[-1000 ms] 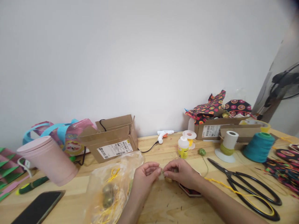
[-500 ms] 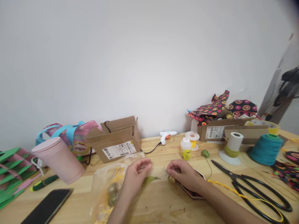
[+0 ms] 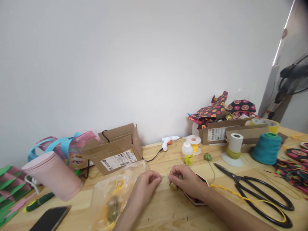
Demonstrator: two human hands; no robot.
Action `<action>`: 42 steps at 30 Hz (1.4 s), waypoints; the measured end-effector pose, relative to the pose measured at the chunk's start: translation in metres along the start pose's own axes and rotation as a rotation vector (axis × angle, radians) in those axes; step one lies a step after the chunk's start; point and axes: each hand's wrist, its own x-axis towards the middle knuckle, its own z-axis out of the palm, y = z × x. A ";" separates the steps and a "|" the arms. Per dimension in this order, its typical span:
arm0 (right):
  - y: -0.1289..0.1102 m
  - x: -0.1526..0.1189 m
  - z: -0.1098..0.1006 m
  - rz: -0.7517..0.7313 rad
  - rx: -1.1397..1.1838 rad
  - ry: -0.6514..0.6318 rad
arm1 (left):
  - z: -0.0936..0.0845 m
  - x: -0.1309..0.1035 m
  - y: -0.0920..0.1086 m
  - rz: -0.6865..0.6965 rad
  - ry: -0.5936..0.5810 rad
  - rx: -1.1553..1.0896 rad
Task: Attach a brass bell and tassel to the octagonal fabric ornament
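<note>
My left hand (image 3: 148, 184) is closed in a pinch, thumb against fingertips, just above the table. A fine thread (image 3: 164, 176) shows faintly between its fingertips and my right hand (image 3: 184, 180). My right hand is also pinched, with thin thread ends sticking up by its fingers. Under these fingers sits a small gold-coloured bell-like piece (image 3: 172, 186), partly covered. Beneath my right wrist lies a flat, many-sided patterned piece (image 3: 197, 201) with a pale rim, and a twisted yellow cord (image 3: 223, 189) runs out from near it. My left forearm overlaps a clear plastic bag (image 3: 101, 192).
Large black scissors (image 3: 238, 179) lie to the right, near a thread spool (image 3: 234, 150) and a teal thread cone (image 3: 267, 149). Behind are a glue bottle (image 3: 187, 155), a glue gun (image 3: 166, 142) and a cardboard box (image 3: 115, 150). Leftward are a pink cup (image 3: 55, 176) and a phone (image 3: 49, 219).
My left hand has gone from loosely open to a pinch and moved slightly toward my right hand. The olive-green strip beside it no longer shows. The view has shifted a little right.
</note>
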 end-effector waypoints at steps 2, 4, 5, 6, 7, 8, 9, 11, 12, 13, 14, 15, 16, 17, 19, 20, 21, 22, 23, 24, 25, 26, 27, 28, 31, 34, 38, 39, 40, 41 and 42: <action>0.000 0.001 0.000 0.009 0.048 0.031 | 0.008 0.005 -0.002 -0.085 0.011 -0.212; 0.001 0.002 0.001 0.021 0.098 0.065 | 0.016 0.007 -0.003 -0.122 0.018 -0.291; 0.002 0.002 0.001 0.029 0.116 0.083 | 0.019 0.007 -0.003 -0.149 0.027 -0.347; 0.002 0.002 0.001 0.036 0.126 0.101 | 0.021 0.006 -0.003 -0.178 0.039 -0.416; 0.002 0.002 0.002 0.040 0.133 0.116 | 0.023 0.004 -0.003 -0.208 0.052 -0.485; 0.002 0.002 0.002 0.042 0.140 0.127 | 0.024 0.003 -0.003 -0.237 0.065 -0.549; 0.002 0.002 0.002 0.043 0.147 0.133 | 0.024 0.001 -0.002 -0.263 0.075 -0.600; 0.001 0.002 0.002 0.048 0.161 0.144 | 0.024 -0.001 0.000 -0.288 0.089 -0.641; 0.001 0.002 0.002 0.053 0.167 0.148 | 0.024 -0.001 0.000 -0.294 0.095 -0.643; 0.001 0.002 0.002 0.059 0.170 0.152 | 0.024 -0.002 0.001 -0.297 0.100 -0.644; 0.000 0.002 0.002 0.063 0.171 0.154 | 0.024 -0.002 0.001 -0.295 0.102 -0.645; 0.000 0.002 0.002 0.065 0.170 0.157 | 0.024 -0.002 0.001 -0.291 0.101 -0.646; 0.000 0.003 0.002 0.066 0.168 0.156 | 0.024 -0.002 0.001 -0.286 0.094 -0.646; 0.000 0.003 0.002 0.066 0.164 0.154 | 0.025 -0.002 0.001 -0.282 0.081 -0.646; 0.001 0.003 0.002 0.061 0.152 0.148 | 0.026 -0.003 0.002 -0.275 0.052 -0.637; 0.002 0.003 0.002 0.055 0.150 0.144 | 0.027 -0.003 0.002 -0.271 0.041 -0.625; 0.002 0.003 0.003 0.049 0.152 0.139 | 0.027 -0.004 0.002 -0.268 0.035 -0.609; 0.002 0.003 0.003 0.043 0.160 0.135 | 0.028 -0.004 0.003 -0.265 0.032 -0.594; 0.003 0.003 0.003 0.038 0.174 0.129 | 0.028 -0.004 0.003 -0.260 0.033 -0.582; 0.003 0.003 0.003 0.037 0.192 0.119 | 0.029 -0.004 0.003 -0.256 0.029 -0.576; 0.003 0.003 0.003 0.038 0.207 0.109 | 0.029 -0.004 0.003 -0.250 0.024 -0.574; 0.003 0.003 0.003 0.039 0.215 0.101 | 0.029 -0.004 0.004 -0.241 0.017 -0.576; 0.002 0.002 0.003 0.037 0.215 0.096 | 0.029 -0.005 0.004 -0.229 0.011 -0.578; 0.002 0.002 0.003 0.034 0.209 0.092 | 0.029 -0.005 0.005 -0.220 0.011 -0.576; 0.001 0.001 0.003 0.031 0.182 0.087 | 0.031 -0.005 0.006 -0.216 0.026 -0.554; 0.000 0.000 0.003 0.033 0.174 0.079 | 0.032 -0.005 0.005 -0.213 0.033 -0.530; -0.001 0.000 0.002 0.028 0.140 0.094 | 0.031 -0.003 0.003 -0.139 0.076 -0.469; -0.001 0.001 0.002 0.024 0.131 0.095 | 0.031 -0.003 0.003 -0.121 0.080 -0.447; -0.001 0.001 0.002 0.018 0.124 0.095 | 0.030 -0.003 0.002 -0.106 0.077 -0.424; -0.001 0.001 0.002 0.015 0.119 0.092 | 0.030 -0.003 0.002 -0.094 0.070 -0.403; -0.001 0.001 0.002 0.012 0.116 0.088 | 0.030 -0.003 0.002 -0.082 0.064 -0.384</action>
